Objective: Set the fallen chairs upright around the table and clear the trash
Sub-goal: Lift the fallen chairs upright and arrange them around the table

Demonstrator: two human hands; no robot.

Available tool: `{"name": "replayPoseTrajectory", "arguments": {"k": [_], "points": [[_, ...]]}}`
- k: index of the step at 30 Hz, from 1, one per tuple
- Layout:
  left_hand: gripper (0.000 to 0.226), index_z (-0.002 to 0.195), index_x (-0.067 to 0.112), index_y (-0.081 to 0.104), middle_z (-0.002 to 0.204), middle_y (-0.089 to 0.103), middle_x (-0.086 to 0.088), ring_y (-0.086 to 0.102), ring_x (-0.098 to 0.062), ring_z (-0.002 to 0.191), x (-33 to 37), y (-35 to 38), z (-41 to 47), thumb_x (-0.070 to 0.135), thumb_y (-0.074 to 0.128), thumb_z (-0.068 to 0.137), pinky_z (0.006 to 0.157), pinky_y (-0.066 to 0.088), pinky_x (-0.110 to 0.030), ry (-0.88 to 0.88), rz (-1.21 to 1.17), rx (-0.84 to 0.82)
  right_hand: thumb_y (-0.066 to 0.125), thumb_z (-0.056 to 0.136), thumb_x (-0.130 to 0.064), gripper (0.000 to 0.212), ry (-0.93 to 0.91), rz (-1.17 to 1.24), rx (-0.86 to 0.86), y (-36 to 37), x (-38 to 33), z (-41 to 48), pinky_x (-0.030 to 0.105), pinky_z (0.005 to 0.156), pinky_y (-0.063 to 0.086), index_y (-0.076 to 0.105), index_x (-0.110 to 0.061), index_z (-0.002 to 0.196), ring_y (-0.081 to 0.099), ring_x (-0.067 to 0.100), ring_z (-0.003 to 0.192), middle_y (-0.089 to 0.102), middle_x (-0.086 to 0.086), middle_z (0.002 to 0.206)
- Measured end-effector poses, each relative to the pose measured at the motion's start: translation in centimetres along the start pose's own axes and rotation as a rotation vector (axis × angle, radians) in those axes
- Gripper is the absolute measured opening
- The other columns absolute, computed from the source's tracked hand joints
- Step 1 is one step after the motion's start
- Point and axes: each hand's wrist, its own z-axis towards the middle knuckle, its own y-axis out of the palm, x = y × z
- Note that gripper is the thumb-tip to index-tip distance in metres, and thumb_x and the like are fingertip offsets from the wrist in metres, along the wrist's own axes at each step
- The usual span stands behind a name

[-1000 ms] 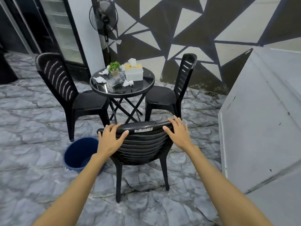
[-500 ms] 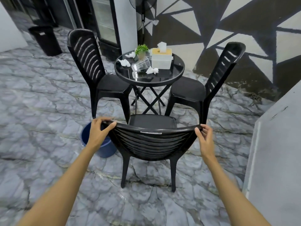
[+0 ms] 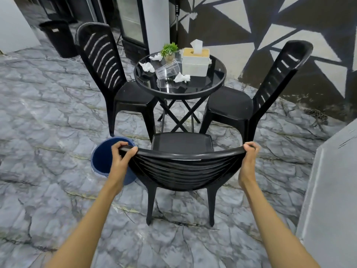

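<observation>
A black plastic chair (image 3: 181,144) stands upright right in front of me, facing the round black table (image 3: 204,88). My left hand (image 3: 121,153) grips the left end of its top rail, my right hand (image 3: 249,155) the right end. Two more black chairs stand upright, one left of the table (image 3: 108,60) and one right of it (image 3: 257,101). On the tabletop lie crumpled white tissues (image 3: 181,77), (image 3: 147,66), (image 3: 156,57) and a tipped clear plastic cup (image 3: 168,71).
A blue bucket (image 3: 105,159) sits on the floor beside my left hand. The table also holds a tissue box (image 3: 195,62) and a small potted plant (image 3: 170,50). A black bin (image 3: 58,37) stands far left. A grey wall (image 3: 332,190) rises close on my right.
My hands slid from lying flat on the chair's backrest to gripping both ends of its top rail. My view came closer and higher, so the chair's seat shows now.
</observation>
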Motion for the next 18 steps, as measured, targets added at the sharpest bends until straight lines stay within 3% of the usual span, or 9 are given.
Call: {"name": "replayPoseTrajectory", "arguments": {"k": [4, 8, 12, 15, 18], "points": [[0.029, 0.093, 0.037, 0.037, 0.099, 0.043, 0.006, 0.046, -0.013, 0.088, -0.2, 4.2, 0.9, 0.039, 0.057, 0.072, 0.077, 0.039, -0.033, 0.034, -0.057, 0.047, 0.049, 0.061, -0.049, 0.031, 0.019, -0.02, 0.005, -1.0, -1.1, 3.8, 0.024, 0.061, 0.029, 0.039, -0.029, 0.083, 0.037, 0.007, 0.07, 0.036, -0.008, 0.08], [0.037, 0.088, 0.039, 0.034, 0.099, 0.041, 0.006, 0.044, -0.014, 0.088, 0.7, 4.8, 3.2, 0.048, 0.059, 0.063, 0.074, 0.037, -0.029, 0.036, -0.064, 0.021, 0.044, 0.074, -0.032, 0.01, -0.005, 0.034, 0.046, -0.8, -0.4, 5.1, 0.024, 0.065, 0.031, 0.04, -0.028, 0.082, 0.039, 0.006, 0.074, 0.037, -0.009, 0.082], [0.044, 0.085, 0.037, 0.03, 0.095, 0.037, 0.008, 0.042, -0.007, 0.081, 1.4, 4.4, 5.0, 0.055, 0.055, 0.054, 0.069, 0.037, -0.027, 0.011, -0.04, -0.021, 0.045, 0.077, -0.032, 0.013, -0.031, 0.062, 0.049, -0.5, 0.6, 5.0, 0.024, 0.075, 0.032, 0.042, -0.025, 0.087, 0.04, 0.006, 0.083, 0.039, -0.011, 0.088], [0.032, 0.083, 0.037, 0.03, 0.104, 0.035, 0.0, 0.039, -0.005, 0.078, 1.5, 3.0, 6.6, 0.05, 0.055, 0.067, 0.063, 0.033, -0.023, 0.004, 0.032, 0.029, 0.05, 0.076, -0.039, 0.03, -0.064, 0.047, 0.007, 0.8, 1.8, 4.2, 0.026, 0.078, 0.032, 0.041, -0.018, 0.096, 0.04, 0.009, 0.085, 0.039, -0.01, 0.089], [0.028, 0.082, 0.038, 0.03, 0.101, 0.032, 0.002, 0.037, -0.007, 0.076, 2.1, 1.9, 8.0, 0.048, 0.053, 0.069, 0.064, 0.031, -0.024, -0.018, 0.101, 0.001, 0.048, 0.078, -0.033, 0.015, -0.065, 0.09, 0.014, 2.3, 1.9, 4.2, 0.027, 0.076, 0.031, 0.042, -0.025, 0.089, 0.039, 0.009, 0.082, 0.039, -0.009, 0.088]]}}
